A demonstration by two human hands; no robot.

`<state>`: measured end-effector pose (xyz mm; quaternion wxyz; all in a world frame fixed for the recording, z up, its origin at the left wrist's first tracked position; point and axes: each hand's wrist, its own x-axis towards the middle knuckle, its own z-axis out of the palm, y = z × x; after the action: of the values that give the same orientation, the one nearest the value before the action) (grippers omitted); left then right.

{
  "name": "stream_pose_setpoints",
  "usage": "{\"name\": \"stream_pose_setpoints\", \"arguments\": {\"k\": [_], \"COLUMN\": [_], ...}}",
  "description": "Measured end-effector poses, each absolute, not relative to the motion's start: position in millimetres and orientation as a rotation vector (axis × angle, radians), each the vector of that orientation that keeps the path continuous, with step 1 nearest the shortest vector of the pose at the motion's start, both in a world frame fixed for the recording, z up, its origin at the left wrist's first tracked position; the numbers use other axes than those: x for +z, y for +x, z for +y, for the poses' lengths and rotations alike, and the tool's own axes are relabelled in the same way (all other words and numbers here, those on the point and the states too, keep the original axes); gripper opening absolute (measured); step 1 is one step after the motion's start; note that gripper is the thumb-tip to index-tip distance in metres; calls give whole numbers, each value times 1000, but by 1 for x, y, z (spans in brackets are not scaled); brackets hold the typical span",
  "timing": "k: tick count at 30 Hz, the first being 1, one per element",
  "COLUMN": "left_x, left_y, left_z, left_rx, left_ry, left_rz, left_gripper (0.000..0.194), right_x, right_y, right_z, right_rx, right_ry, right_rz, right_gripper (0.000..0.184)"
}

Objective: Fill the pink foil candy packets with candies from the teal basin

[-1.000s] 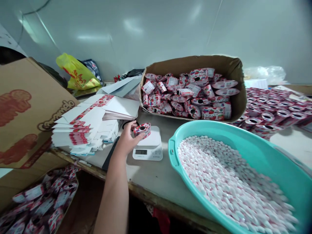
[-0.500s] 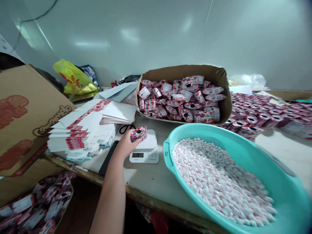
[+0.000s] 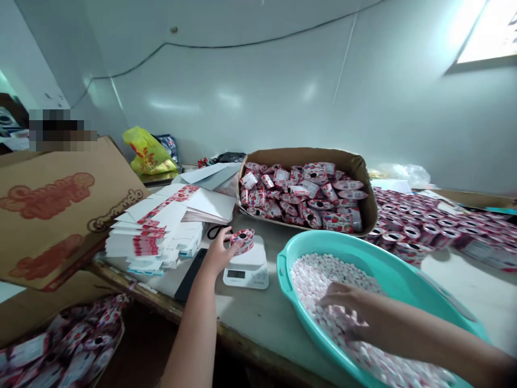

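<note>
The right hand (image 3: 343, 307), out of view before, has come in along a forearm (image 3: 424, 328) from four o'clock and is now down among the white pellets (image 3: 327, 264) in the turquoise basin (image 3: 285, 272); whether its half-hidden, slightly blurred fingers hold any is hard to say. The view has tipped upward, so the tabletop (image 3: 242, 307) sits closer to six o'clock. More of the wall cable (image 3: 242, 47) shows, running past twelve, and a bright panel (image 3: 490, 32) has appeared at two.

Head view — forward and down.
</note>
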<state>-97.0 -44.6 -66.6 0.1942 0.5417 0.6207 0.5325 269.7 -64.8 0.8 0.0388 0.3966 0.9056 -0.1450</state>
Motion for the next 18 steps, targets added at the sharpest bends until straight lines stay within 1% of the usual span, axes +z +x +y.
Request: {"name": "stream_pose_setpoints", "arguments": {"k": [3,5,6,11,14,18], "left_x": [-65,-65,-65,-70,-69,-66], "left_y": [-102,-104,-105,-104,-101,-100], "left_z": [-44,-42,-41,-38,-38,-40], "left_rx": [1669,1772,1807,1868,1856,1834], "left_ry": [1502,1464,1442,1405,1419,1408], "left_rz": [1721,1716,1719,1748,1756,1792], "left_gripper": [49,46,45,41,39,41], "right_x": [6,10,14,56,82,92], "right_y": [263,256,252,218,179,115], "right_z": [-56,-46,-40,-13,1,25], "right_rx": [-612,-574,-545,-384,-343,-294], "right_ry": [1264,1303,1306,1289,1150,979], "right_rz": [2691,2660,2665,2838,3002,3066], "right_gripper": [28,12,9,14,16,13]}}
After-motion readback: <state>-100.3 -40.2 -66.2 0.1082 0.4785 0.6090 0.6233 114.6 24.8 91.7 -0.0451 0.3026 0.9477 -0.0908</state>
